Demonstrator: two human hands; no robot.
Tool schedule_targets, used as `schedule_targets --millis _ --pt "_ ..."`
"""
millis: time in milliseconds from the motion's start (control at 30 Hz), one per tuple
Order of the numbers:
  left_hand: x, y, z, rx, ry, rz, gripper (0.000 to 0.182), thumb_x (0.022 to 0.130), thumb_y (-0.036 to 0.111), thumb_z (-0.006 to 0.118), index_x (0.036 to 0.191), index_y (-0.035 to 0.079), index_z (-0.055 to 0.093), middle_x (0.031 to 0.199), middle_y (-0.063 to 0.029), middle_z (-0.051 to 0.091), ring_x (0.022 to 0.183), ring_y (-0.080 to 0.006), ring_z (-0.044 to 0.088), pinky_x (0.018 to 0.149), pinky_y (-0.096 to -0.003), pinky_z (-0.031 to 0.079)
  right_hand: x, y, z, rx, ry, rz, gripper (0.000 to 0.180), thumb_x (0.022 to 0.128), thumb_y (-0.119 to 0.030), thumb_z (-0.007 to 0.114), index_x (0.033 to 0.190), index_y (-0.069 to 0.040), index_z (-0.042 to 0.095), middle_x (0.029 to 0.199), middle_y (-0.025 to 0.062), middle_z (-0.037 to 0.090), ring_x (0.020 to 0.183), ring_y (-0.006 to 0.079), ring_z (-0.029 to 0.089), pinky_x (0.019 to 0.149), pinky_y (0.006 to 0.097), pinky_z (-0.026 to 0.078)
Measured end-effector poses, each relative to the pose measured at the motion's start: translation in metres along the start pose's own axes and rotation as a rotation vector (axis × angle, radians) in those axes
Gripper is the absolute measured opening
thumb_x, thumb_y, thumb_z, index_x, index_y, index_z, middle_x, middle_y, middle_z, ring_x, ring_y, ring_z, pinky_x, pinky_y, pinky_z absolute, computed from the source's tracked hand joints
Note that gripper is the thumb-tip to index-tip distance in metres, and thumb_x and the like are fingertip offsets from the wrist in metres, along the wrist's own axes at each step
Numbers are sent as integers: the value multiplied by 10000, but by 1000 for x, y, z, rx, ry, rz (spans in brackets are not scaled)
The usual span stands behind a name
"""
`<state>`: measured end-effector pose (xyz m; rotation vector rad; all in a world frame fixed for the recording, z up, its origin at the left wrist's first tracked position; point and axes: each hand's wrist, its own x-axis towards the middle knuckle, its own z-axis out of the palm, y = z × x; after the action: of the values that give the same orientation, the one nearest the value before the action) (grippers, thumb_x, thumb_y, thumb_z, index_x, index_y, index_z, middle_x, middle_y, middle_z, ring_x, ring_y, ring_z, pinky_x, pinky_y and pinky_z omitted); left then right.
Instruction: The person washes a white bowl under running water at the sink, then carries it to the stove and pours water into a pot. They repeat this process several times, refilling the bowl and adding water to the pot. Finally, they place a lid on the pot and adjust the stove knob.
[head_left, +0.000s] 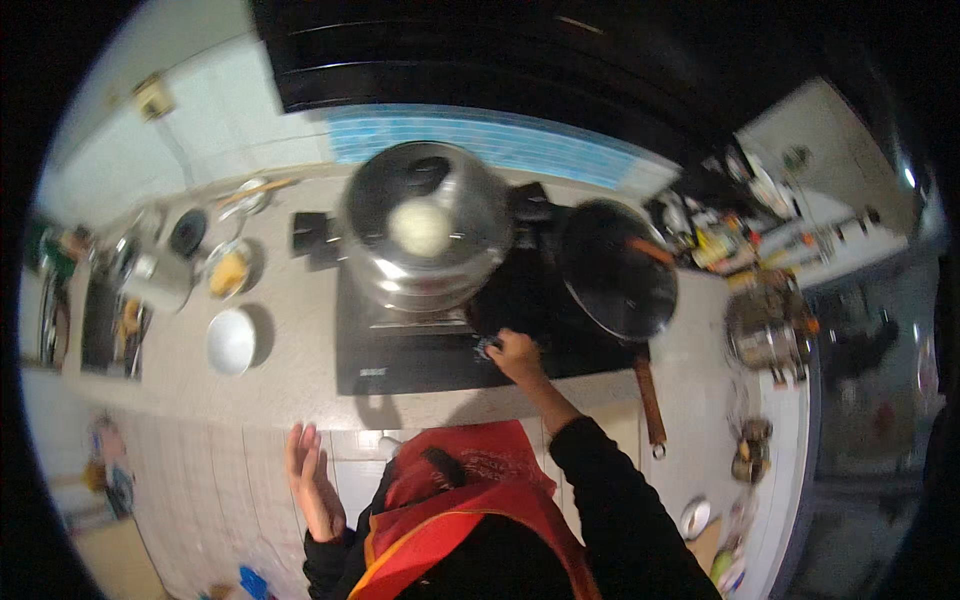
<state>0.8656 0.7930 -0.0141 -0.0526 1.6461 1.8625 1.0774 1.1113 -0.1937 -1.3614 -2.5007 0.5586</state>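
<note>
My right hand (517, 355) reaches to the front of a black gas stove (427, 367), its fingers closed around a control knob (487, 346). My left hand (309, 476) is raised by the counter's front edge with its fingers apart, holding nothing. On the left burner stands a shiny metal pot (405, 292) with a see-through domed lid (375, 187). A pale, round lump (421, 227) shows through the lid. To its right, a dark frying pan (611, 277) rests on the stove, its wooden handle (649, 405) pointing towards me. Whether a flame burns is hidden.
Left of the stove, the counter (292, 352) holds a white bowl (231, 341), a bowl of yellow food (227, 274) and a pale pitcher-like container (157, 281). A sink (105, 330) lies farther left. Bottles and packets (712, 240) crowd the right corner near a metal pot (769, 319).
</note>
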Motion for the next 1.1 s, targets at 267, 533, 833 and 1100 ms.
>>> schedule_targets --millis 267,533,833,1100 --pt "18 -33 3 -10 -121 -26 515 874 239 557 1340 89 398 1248 -99 508 1164 -201 459 1009 -354 268 11 -27 0 -154 -196 360 291 729 -287 710 916 -68 669 892 149 640 906 301 624 788 385 513" --pt "49 -44 -11 77 -232 -65 536 864 252 595 1351 140 400 1284 -90 498 1154 -205 475 996 -366 307 21 -43 10 -227 -130 351 94 766 -151 665 809 -97 730 816 87 695 769 237 677 609 377 557" --pt "37 -30 21 68 -180 -53 488 880 158 538 1337 67 394 1237 -126 508 1124 -213 493 992 -363 338 16 -26 18 -135 -45 171 158 794 -116 572 871 -110 710 922 133 666 895 310 642 740 441 529" --pt "10 3 27 -91 61 138 454 881 117 550 1305 27 417 1159 -116 537 1033 -182 533 923 -301 396 37 -24 -15 -553 -719 -158 152 716 -117 638 839 -32 661 889 161 640 886 347 623 770 442 510"
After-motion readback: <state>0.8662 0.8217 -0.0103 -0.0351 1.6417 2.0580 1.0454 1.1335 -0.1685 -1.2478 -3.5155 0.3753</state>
